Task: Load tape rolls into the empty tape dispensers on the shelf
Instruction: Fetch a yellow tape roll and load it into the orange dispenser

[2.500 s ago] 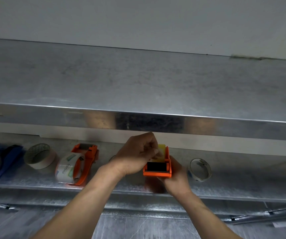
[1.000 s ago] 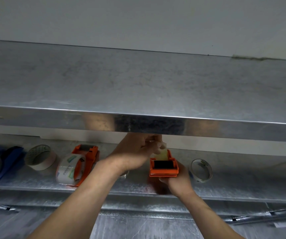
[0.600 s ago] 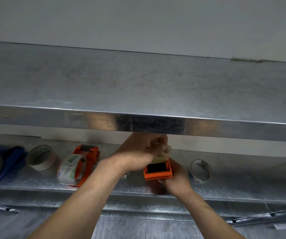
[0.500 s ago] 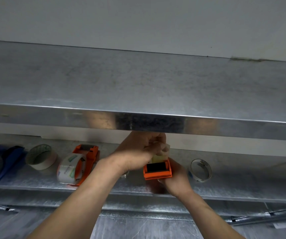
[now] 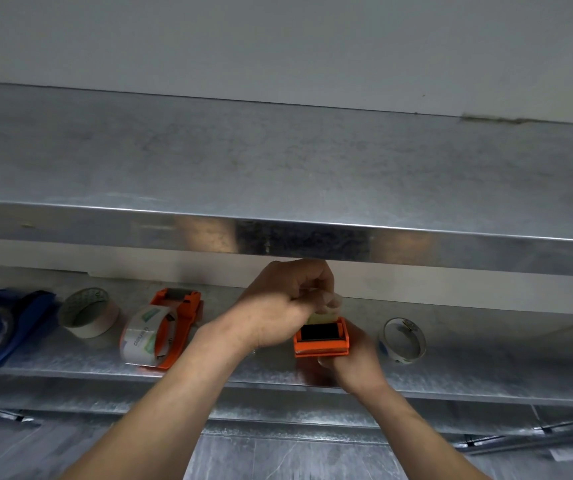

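An orange tape dispenser (image 5: 321, 339) with a black roller is held up just above the lower metal shelf (image 5: 70, 367). My right hand (image 5: 354, 362) grips it from below and behind. My left hand (image 5: 280, 306) is closed above the dispenser's far end, its fingers pinching a strip of clear tape (image 5: 330, 304) that leads into the dispenser. The roll inside that dispenser is hidden by my hands. A second orange dispenser (image 5: 174, 322) with a clear printed tape roll (image 5: 143, 332) mounted in it lies on the shelf to the left.
A beige tape roll (image 5: 88, 313) lies further left, beside a blue dispenser (image 5: 1, 327) at the left edge. A thin, nearly spent roll (image 5: 402, 341) stands to the right of my hands. The upper metal shelf (image 5: 278, 168) overhangs closely above my left hand.
The dispenser has shifted slightly in my right hand, and my left hand has risen a little toward the upper shelf, drawing the tape end up from the roller.
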A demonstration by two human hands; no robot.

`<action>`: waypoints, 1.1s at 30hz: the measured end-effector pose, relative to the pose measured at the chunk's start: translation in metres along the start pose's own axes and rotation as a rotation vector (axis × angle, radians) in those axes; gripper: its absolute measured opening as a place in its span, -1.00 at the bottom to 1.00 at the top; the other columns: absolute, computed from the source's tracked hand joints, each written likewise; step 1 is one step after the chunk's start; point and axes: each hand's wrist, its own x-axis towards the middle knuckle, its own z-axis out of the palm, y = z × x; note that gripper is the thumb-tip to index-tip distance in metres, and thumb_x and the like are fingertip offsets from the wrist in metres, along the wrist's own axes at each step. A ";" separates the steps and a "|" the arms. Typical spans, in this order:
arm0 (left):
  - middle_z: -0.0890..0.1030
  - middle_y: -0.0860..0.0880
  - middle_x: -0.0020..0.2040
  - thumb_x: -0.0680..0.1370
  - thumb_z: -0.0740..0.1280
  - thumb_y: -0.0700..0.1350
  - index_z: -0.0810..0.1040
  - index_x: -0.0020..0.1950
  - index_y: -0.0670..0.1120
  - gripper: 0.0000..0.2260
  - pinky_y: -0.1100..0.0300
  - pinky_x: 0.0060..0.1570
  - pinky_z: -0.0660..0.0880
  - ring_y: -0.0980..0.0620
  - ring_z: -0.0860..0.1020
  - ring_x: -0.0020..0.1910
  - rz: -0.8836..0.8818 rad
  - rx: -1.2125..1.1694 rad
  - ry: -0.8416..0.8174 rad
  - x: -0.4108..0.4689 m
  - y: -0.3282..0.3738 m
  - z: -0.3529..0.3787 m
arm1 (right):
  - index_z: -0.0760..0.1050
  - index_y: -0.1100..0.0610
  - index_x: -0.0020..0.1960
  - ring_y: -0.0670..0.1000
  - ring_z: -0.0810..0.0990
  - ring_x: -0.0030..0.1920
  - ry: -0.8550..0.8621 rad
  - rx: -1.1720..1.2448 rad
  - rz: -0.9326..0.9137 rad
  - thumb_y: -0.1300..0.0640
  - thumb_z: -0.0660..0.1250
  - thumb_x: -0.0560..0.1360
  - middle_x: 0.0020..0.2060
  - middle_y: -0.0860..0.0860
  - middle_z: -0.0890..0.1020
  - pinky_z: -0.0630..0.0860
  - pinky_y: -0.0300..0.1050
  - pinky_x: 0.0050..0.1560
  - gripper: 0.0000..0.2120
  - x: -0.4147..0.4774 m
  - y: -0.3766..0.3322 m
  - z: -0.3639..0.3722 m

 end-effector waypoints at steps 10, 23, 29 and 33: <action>0.70 0.02 -0.15 0.54 0.33 -0.30 0.52 -0.16 -0.08 -0.85 0.19 -0.04 0.62 0.23 0.67 -0.12 0.055 0.050 0.006 -0.007 -0.002 0.000 | 0.49 0.04 -0.23 -0.26 0.59 -0.47 -0.077 0.143 0.028 0.55 0.29 0.37 -0.39 -0.08 0.61 0.42 -0.42 -0.51 -0.60 -0.015 -0.016 -0.008; 0.71 0.05 -0.11 0.57 0.34 -0.23 0.55 -0.12 -0.05 -0.89 0.08 0.01 0.63 0.22 0.67 -0.08 0.078 0.070 0.012 -0.013 -0.005 0.000 | 0.49 0.01 -0.24 -0.21 0.59 -0.46 -0.068 0.166 0.050 0.51 0.31 0.39 -0.42 -0.09 0.61 0.40 -0.44 -0.51 -0.62 -0.019 -0.022 -0.009; 0.67 0.07 -0.13 0.51 0.29 0.01 0.52 -0.06 0.06 -0.94 -0.03 0.02 0.58 0.08 0.63 -0.04 0.105 0.177 0.007 -0.015 -0.011 0.003 | 0.50 0.09 -0.21 -0.24 0.58 -0.52 -0.100 0.218 0.089 0.52 0.27 0.41 -0.42 -0.04 0.61 0.40 -0.42 -0.56 -0.67 -0.019 -0.027 -0.011; 0.68 0.12 -0.10 0.50 0.30 0.01 0.58 -0.05 0.05 -0.89 0.03 0.03 0.56 0.12 0.63 -0.02 0.149 0.257 0.031 -0.015 -0.017 0.009 | 0.48 0.09 -0.33 -0.14 0.56 -0.51 -0.082 0.237 0.158 0.34 0.33 0.19 -0.59 -0.13 0.57 0.39 -0.35 -0.59 -0.82 -0.013 -0.024 -0.008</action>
